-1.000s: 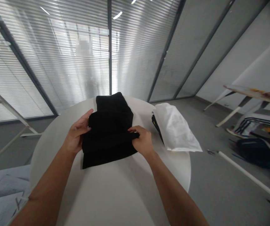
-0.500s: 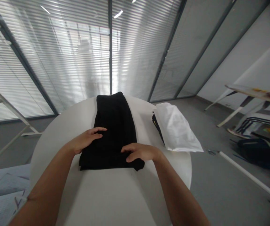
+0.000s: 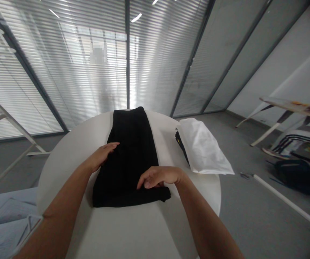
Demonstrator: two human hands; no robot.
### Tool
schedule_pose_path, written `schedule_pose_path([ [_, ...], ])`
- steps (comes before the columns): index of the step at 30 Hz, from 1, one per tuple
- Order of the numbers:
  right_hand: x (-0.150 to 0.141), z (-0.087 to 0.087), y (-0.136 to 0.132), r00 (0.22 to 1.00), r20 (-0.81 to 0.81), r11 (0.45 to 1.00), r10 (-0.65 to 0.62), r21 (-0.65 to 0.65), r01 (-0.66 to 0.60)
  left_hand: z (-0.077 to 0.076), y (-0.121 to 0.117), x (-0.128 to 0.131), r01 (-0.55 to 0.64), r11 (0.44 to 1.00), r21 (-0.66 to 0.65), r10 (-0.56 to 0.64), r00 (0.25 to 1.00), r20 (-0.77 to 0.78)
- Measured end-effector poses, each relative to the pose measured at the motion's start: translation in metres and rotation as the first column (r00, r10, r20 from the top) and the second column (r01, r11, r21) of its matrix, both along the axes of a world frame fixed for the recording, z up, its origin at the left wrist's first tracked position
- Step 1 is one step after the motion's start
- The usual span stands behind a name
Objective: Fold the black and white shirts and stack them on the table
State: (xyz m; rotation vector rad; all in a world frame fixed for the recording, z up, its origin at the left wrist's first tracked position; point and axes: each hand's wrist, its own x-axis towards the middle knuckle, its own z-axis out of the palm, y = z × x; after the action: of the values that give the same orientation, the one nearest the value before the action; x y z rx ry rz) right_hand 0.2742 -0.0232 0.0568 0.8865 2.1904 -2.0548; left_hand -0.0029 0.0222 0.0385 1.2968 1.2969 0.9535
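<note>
A folded black garment (image 3: 130,154) lies lengthwise on a round white table (image 3: 133,230), reaching from the far edge to the middle. My left hand (image 3: 102,154) rests flat on the garment's left side with fingers stretched out. My right hand (image 3: 160,176) lies on the near right corner of the cloth, fingers curved down and pressing on it, holding nothing.
A white folded cloth (image 3: 203,147) over something dark sits at the table's right edge. Papers (image 3: 6,230) lie at the lower left. On the floor to the right are a dark bag (image 3: 297,176), a white rod (image 3: 287,203) and a low table (image 3: 287,106). Blinds cover glass walls behind.
The lifted fold of the black garment has been laid down flat. Both hands went from gripping its sides to lying on top of it, and the cloth's near edge slid a little toward me.
</note>
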Motion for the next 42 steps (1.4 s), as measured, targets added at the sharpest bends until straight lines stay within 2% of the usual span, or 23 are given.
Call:
schedule_pose_path([
  [4, -0.001, -0.005, 0.001, 1.000, 0.014, 0.998, 0.027, -0.057, -0.026, -0.006, 0.005, 0.005, 0.020, 0.996, -0.083, -0.016, 0.999, 0.048],
  [8, -0.001, -0.004, 0.001, 0.997, -0.007, 0.991, 0.083, -0.107, -0.083, -0.003, 0.005, -0.005, 0.128, 0.980, -0.150, -0.114, 0.989, 0.096],
  [9, -0.001, -0.003, 0.001, 0.996, -0.003, 0.989, 0.088, -0.118, -0.088, -0.004, 0.007, -0.007, 0.108, 0.987, -0.120, -0.103, 0.993, 0.051],
  [11, -0.002, -0.001, 0.001, 0.997, 0.017, 0.987, 0.079, -0.143, -0.076, -0.008, 0.012, -0.011, -0.013, 1.000, 0.017, 0.015, 0.992, -0.123],
  [13, -0.004, -0.002, 0.000, 0.999, 0.019, 0.985, 0.042, -0.167, -0.038, -0.016, 0.019, -0.014, -0.131, 0.973, 0.190, 0.189, 0.924, -0.334],
  [15, -0.008, -0.006, 0.001, 0.998, -0.005, 0.989, -0.061, -0.134, 0.060, -0.024, 0.024, -0.015, -0.153, 0.944, 0.293, 0.282, 0.835, -0.472],
  [17, -0.011, -0.014, 0.004, 0.970, -0.025, 0.970, -0.243, 0.008, 0.243, -0.029, 0.027, -0.015, -0.123, 0.945, 0.302, 0.268, 0.822, -0.502],
  [18, -0.013, -0.019, 0.006, 0.939, -0.024, 0.930, -0.343, 0.130, 0.343, -0.030, 0.028, -0.014, -0.104, 0.951, 0.291, 0.239, 0.844, -0.480],
  [19, -0.014, -0.023, 0.008, 0.899, -0.022, 0.860, -0.437, 0.284, 0.425, -0.032, 0.028, -0.012, -0.087, 0.957, 0.278, 0.206, 0.876, -0.436],
  [20, -0.015, -0.027, 0.009, 0.854, -0.020, 0.757, -0.519, 0.455, 0.470, -0.033, 0.029, -0.009, -0.072, 0.961, 0.268, 0.174, 0.908, -0.381],
  [22, -0.017, -0.034, 0.012, 0.782, -0.023, 0.514, -0.623, 0.742, 0.431, -0.034, 0.029, -0.005, -0.057, 0.963, 0.262, 0.129, 0.956, -0.265],
  [23, -0.017, -0.035, 0.012, 0.762, -0.021, 0.417, -0.648, 0.827, 0.378, -0.034, 0.030, -0.003, -0.048, 0.964, 0.261, 0.107, 0.971, -0.216],
  [24, -0.017, -0.036, 0.013, 0.753, -0.013, 0.358, -0.658, 0.874, 0.328, -0.035, 0.030, -0.002, -0.038, 0.965, 0.258, 0.087, 0.980, -0.179],
  [25, -0.017, -0.036, 0.013, 0.752, 0.003, 0.335, -0.659, 0.897, 0.290, -0.035, 0.032, -0.001, -0.028, 0.967, 0.252, 0.070, 0.985, -0.158],
  [27, -0.018, -0.035, 0.012, 0.761, 0.044, 0.346, -0.648, 0.906, 0.242, -0.036, 0.034, -0.003, -0.019, 0.971, 0.239, 0.060, 0.984, -0.167],
  [29, -0.019, -0.033, 0.011, 0.762, 0.089, 0.372, -0.642, 0.905, 0.208, -0.036, 0.035, -0.005, -0.014, 0.973, 0.232, 0.073, 0.966, -0.248],
  [33, -0.019, -0.028, 0.011, 0.759, 0.174, 0.431, -0.627, 0.890, 0.152, -0.034, 0.035, -0.008, 0.079, 0.972, 0.221, 0.041, 0.870, -0.492],
  [35, -0.019, -0.028, 0.011, 0.760, 0.200, 0.453, -0.619, 0.881, 0.136, -0.032, 0.034, -0.007, 0.119, 0.968, 0.221, 0.024, 0.832, -0.555],
  [39, -0.019, -0.029, 0.011, 0.758, 0.222, 0.469, -0.613, 0.875, 0.122, -0.030, 0.032, -0.006, 0.176, 0.963, 0.202, -0.039, 0.838, -0.544],
  [42, -0.019, -0.030, 0.011, 0.759, 0.220, 0.461, -0.613, 0.879, 0.118, -0.032, 0.033, -0.006, 0.192, 0.950, 0.246, -0.039, 0.856, -0.516],
])
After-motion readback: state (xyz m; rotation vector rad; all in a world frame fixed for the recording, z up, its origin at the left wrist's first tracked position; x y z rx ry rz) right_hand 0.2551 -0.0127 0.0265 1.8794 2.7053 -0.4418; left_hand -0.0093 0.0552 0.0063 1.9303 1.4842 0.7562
